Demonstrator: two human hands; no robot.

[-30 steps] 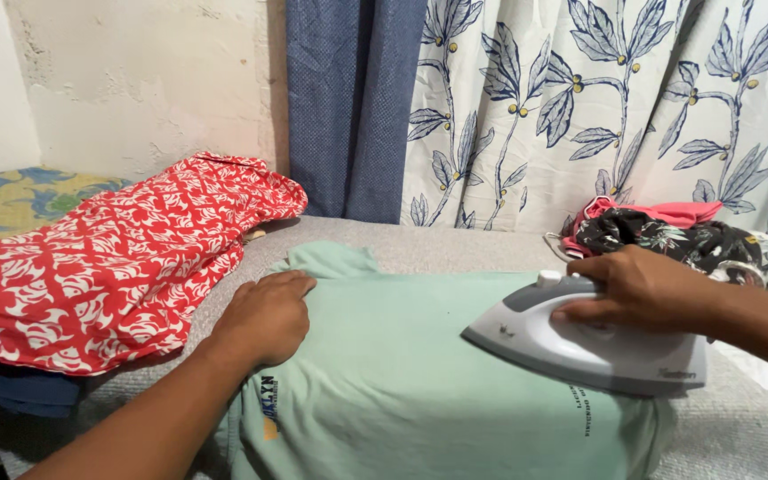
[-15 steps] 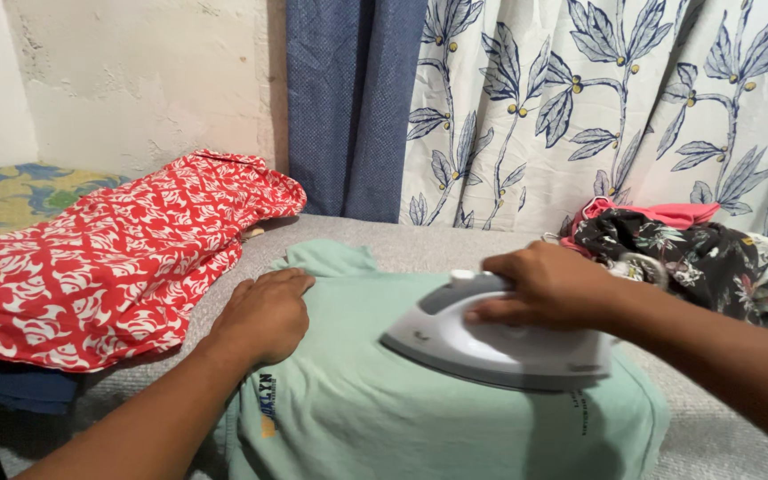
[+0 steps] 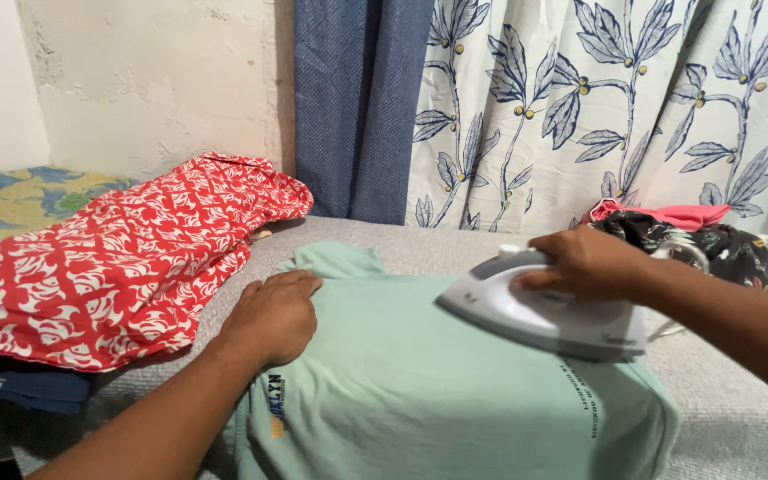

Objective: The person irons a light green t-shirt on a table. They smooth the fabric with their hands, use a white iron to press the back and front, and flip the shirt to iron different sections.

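Note:
A mint-green T-shirt (image 3: 420,382) lies spread over a grey padded ironing surface (image 3: 722,418). My left hand (image 3: 270,316) presses flat on the shirt's left side, fingers together, holding nothing. My right hand (image 3: 584,264) grips the handle of a white and grey clothes iron (image 3: 540,311), which rests on the shirt's upper right part with its tip pointing left.
A red and white patterned garment (image 3: 108,258) is draped at the left over dark blue cloth (image 3: 33,387). A heap of dark floral and pink clothes (image 3: 695,236) sits at the right. Blue and leaf-print curtains (image 3: 526,98) hang behind, next to a worn wall.
The iron slid left across the shirt, then came back right and a little farther away. My left hand stayed pressed on the shirt.

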